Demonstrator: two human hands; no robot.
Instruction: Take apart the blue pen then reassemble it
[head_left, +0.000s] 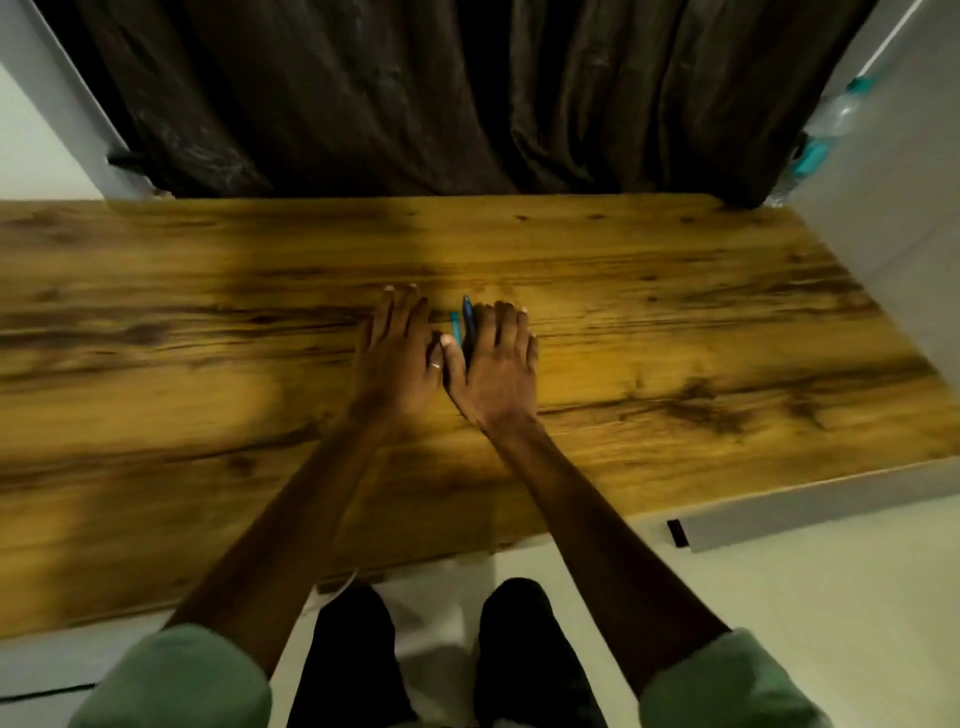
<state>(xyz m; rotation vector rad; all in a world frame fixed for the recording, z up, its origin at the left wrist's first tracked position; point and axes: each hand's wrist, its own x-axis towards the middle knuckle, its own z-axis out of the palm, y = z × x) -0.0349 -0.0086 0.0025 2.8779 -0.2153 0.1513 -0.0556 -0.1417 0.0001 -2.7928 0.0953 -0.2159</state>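
Observation:
The blue pen (467, 321) lies on the wooden table (675, 322), its tip pointing away from me. A lighter teal part (455, 326) sits right beside it on the left. My right hand (496, 369) is palm down over the pen. The pen runs between thumb and forefinger, the thumb presses against it and the fingers are slightly curled. My left hand (397, 353) rests flat on the table just left of the pen, fingers stretched out, a ring on one finger. The pen's lower half is hidden under my right hand.
A dark curtain (415, 93) hangs behind the table's far edge. A plastic water bottle (831, 124) stands at the far right by a pale wall. The table's near edge ends above my legs and the light floor.

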